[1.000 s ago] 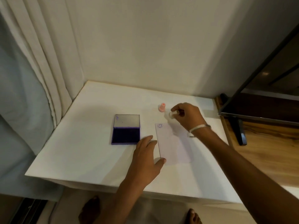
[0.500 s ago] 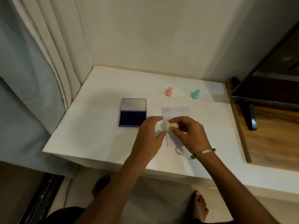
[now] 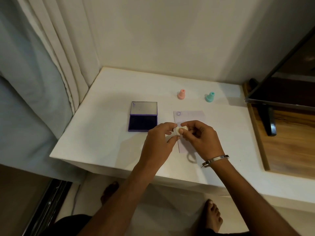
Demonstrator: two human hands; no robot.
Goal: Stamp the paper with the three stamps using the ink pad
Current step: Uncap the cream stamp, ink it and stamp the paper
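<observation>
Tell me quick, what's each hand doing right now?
Left hand: fingertips pinched on one end of the small cream plastic stamp.
Right hand: fingers closed on the stamp's other end, above the pale lilac paper.

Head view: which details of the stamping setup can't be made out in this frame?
- Cream stamp: its face and design are hidden by the fingertips of the left hand and right hand.
- Paper: its lower half is covered by both hands; only one smiley print shows.
- Pink stamp and teal stamp: standing face down, designs unseen.
</observation>
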